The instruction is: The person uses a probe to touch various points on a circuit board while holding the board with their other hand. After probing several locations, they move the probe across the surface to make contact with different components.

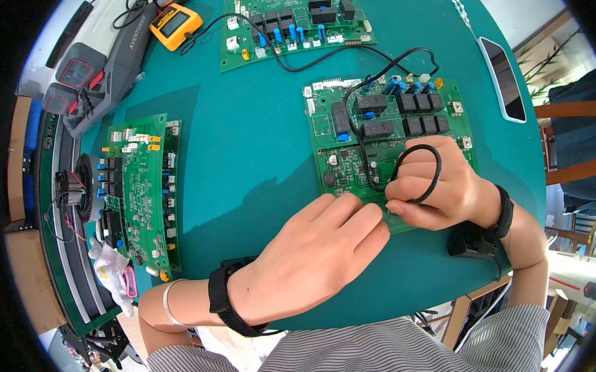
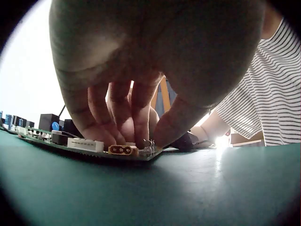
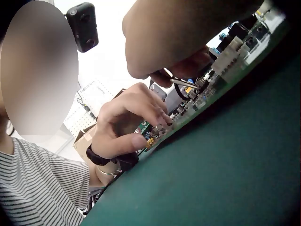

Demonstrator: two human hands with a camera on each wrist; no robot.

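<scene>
A green circuit board (image 1: 325, 159) with black relays and blue capacitors lies on the table before both hands. My left hand (image 1: 314, 252) holds the board at its near left corner. In the left wrist view its fingers (image 2: 121, 113) come down behind a yellow connector (image 2: 123, 149), and the thumb is at the corner. My right hand (image 1: 438, 186) pinches a slim metal-tipped probe (image 3: 183, 83), which points down at the board's components. A black cable (image 1: 437, 163) loops over this hand and runs back to a yellow handheld meter (image 1: 175, 22). Fingers hide part of the probe.
Another green board (image 1: 292, 50) lies at the back, and stacked boards (image 1: 145, 199) sit at the left. A grey vacuum cleaner (image 1: 107, 74) stands at the back left. A white phone (image 1: 503, 77) lies near the right edge. The cable crosses the worked board.
</scene>
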